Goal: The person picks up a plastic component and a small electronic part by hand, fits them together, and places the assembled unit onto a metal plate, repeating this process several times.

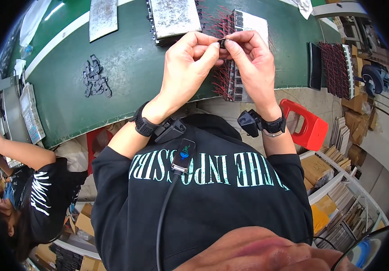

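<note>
Over the far middle of the green table, my left hand (pixel 187 63) and my right hand (pixel 254 58) meet at the fingertips. Between their thumbs and forefingers is a small black plastic part (pixel 222 43), pinched from both sides; its exact kind is too small to make out. Just beneath and beside my right hand stands a pale board (pixel 254 25) edged with a row of black parts (pixel 238 81), from which thin red wires (pixel 221 81) stick out to the left. My hands cover the middle of that row.
Loose black parts (pixel 96 79) lie heaped on the green table (pixel 131 58) at left. Metal plates (pixel 176 18) are stacked at the back. A red stool (pixel 305 124) stands by my right elbow. Another rack of red-wired parts (pixel 337 70) is far right. A co-worker (pixel 36 189) sits at left.
</note>
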`<state>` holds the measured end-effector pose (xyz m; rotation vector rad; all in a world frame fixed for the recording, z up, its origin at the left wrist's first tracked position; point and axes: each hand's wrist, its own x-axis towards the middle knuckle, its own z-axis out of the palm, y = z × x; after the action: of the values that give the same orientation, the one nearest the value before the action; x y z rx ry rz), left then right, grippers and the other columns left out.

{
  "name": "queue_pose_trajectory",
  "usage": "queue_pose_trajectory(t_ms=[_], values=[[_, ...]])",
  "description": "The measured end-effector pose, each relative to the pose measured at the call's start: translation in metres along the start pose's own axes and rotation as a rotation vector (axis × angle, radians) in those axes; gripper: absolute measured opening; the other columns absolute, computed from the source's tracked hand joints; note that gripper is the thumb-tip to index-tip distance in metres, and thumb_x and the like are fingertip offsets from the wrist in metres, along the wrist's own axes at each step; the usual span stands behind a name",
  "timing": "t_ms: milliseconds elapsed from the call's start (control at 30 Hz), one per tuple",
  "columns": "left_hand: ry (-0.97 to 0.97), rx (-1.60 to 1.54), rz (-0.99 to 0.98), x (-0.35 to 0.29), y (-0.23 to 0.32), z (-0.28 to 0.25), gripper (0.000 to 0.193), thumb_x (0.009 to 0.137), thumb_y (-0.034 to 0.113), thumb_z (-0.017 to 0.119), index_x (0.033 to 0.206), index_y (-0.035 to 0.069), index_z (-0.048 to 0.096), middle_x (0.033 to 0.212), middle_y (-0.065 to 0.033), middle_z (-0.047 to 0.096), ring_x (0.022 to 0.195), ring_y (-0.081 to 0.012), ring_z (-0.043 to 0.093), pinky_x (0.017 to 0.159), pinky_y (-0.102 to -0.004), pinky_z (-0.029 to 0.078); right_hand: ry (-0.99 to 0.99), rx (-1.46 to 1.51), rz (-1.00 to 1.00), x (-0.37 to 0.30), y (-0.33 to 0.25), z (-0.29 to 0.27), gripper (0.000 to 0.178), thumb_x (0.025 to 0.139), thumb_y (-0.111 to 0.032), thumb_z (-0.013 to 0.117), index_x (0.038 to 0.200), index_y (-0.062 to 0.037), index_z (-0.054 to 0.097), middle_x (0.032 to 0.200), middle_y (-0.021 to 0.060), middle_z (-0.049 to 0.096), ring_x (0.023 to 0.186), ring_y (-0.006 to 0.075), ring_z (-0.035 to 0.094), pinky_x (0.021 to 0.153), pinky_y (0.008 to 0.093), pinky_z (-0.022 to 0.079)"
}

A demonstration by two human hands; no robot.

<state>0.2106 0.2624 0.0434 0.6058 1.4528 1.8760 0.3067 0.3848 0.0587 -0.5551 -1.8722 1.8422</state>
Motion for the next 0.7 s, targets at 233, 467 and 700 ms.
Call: queue_pose_trajectory(t_ms=[233,467,700], values=[[0.009,0.095,0.009,-0.011,0.014,-0.001,0.014,0.095,0.009,0.064,0.101,-0.004,0.062,0.088,-0.0089,0.073,0.079,-0.009,0.068,0.071,-0.0226,0.056,-0.135,-0.149,-0.115,-0.003,-0.008,-0.003,0.021,0.096,0.001,0.058,0.116,-0.0011,0.054,0.102,0.0028,0.06,0.098,0.0082,0.058,0.082,0.0211,0.05],[-0.359,0.169,-0.131,-0.003,0.055,-0.031,0.013,0.094,0.008,0.065,0.099,-0.004,0.064,0.086,-0.0067,0.071,0.075,-0.0078,0.066,0.067,-0.022,0.054,-0.336,0.091,0.176,-0.016,-0.033,-0.017,0.019,0.097,-0.001,0.058,0.116,0.0005,0.056,0.102,0.005,0.062,0.087,0.0093,0.061,0.078,0.0231,0.051],[-0.241,0.039,-0.254,0.007,0.05,-0.031,0.012,0.094,0.007,0.066,0.099,-0.003,0.064,0.085,-0.0082,0.071,0.078,-0.0109,0.068,0.068,-0.0232,0.056,-0.229,0.166,0.233,-0.006,-0.032,-0.012,0.022,0.097,-0.004,0.059,0.118,0.0033,0.06,0.107,0.0072,0.065,0.086,0.0112,0.065,0.081,0.0236,0.052]])
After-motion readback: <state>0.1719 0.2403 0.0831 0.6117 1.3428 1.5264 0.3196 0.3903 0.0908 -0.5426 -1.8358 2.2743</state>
